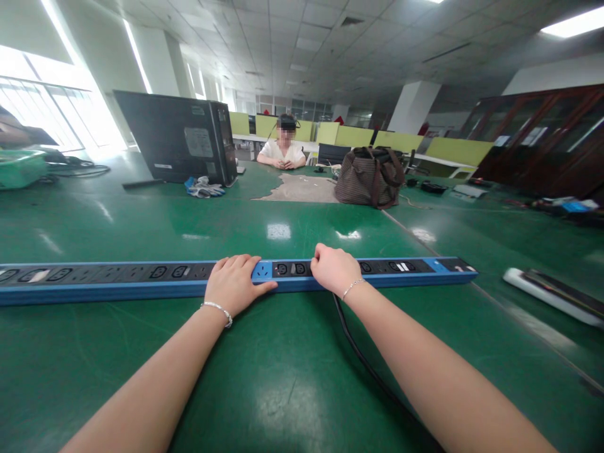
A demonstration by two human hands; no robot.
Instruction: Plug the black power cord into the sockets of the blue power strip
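A long blue power strip (113, 292) with black socket panels lies across the green table, running past the left edge of the view. My left hand (233, 283) grips it near the middle, fingers over the top and thumb along the near side, beside a blue socket section (262, 271). Farther right, my right hand (335, 270) is closed in a fist over the sockets. A black power cord (352, 343) comes out from beneath this hand and runs toward me under my forearm. The cord's plug end is hidden inside my fingers.
Beyond the strip stand a black computer case (172, 138), gloves (204, 187) and a brown bag (370, 176). A person (283, 151) sits across the table. A white and black bar-shaped object (557, 292) lies at right, a green basket (21, 168) at far left.
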